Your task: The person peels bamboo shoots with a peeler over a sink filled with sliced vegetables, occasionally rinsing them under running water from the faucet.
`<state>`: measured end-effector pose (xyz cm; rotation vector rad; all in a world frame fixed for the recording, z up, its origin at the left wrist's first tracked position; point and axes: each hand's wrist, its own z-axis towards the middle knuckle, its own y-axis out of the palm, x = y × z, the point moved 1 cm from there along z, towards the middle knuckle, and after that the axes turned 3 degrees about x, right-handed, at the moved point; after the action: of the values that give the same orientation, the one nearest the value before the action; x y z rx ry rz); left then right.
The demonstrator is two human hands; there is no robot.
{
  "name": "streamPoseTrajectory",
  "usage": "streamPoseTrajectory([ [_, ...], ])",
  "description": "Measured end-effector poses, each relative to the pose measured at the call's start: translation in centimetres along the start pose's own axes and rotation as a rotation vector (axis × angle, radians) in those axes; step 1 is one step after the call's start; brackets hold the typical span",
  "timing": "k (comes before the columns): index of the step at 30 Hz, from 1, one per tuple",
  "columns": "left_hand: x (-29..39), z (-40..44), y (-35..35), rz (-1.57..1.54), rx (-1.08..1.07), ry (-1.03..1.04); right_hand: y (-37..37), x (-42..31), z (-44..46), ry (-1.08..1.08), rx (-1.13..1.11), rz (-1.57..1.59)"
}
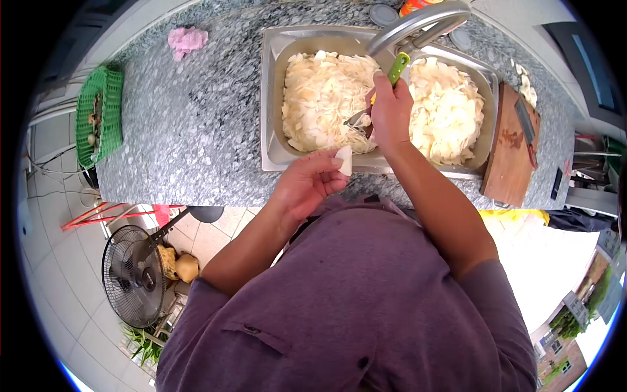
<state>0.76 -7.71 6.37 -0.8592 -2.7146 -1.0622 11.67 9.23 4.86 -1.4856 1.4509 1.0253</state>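
My left hand (307,179) is in front of the sink's near edge, fingers closed on a small white vegetable piece (344,161). Above the left basin, my right hand (392,111) grips a green-handled peeler (398,68). Its metal end points down and left, partly hidden by the fingers. Thin, pale vegetable slices (320,91) fill the left basin below. More of these slices (444,108) are heaped in the right basin. The steel double sink (269,98) is set into a grey speckled counter.
A curved faucet (418,23) arches over the sink's far side. To the right, a knife (524,121) rests on a wooden cutting board (513,153). A pink cloth (187,41) and a green basket (108,117) are on the left. A fan (134,276) stands below the counter.
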Motion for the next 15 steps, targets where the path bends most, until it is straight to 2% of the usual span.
streamPoseTrajectory([
  [2,0.2,0.2,-0.1,-0.032,0.041,0.019,-0.2,-0.5,0.1,0.107,0.020,0.085],
  [6,0.5,1.0,0.2,-0.103,0.110,0.068,0.1,-1.8,-2.7,0.226,-0.175,0.113],
  [10,0.2,1.3,0.2,-0.162,0.093,0.042,1.0,-0.7,-2.7,0.143,-0.222,0.137],
  [13,0.9,1.1,1.1,-0.156,0.159,0.038,1.5,-0.1,-0.9,0.094,-0.203,0.107],
  [15,1.2,1.2,0.9,-0.164,0.117,0.025,1.8,1.6,1.9,0.035,-0.103,0.062],
])
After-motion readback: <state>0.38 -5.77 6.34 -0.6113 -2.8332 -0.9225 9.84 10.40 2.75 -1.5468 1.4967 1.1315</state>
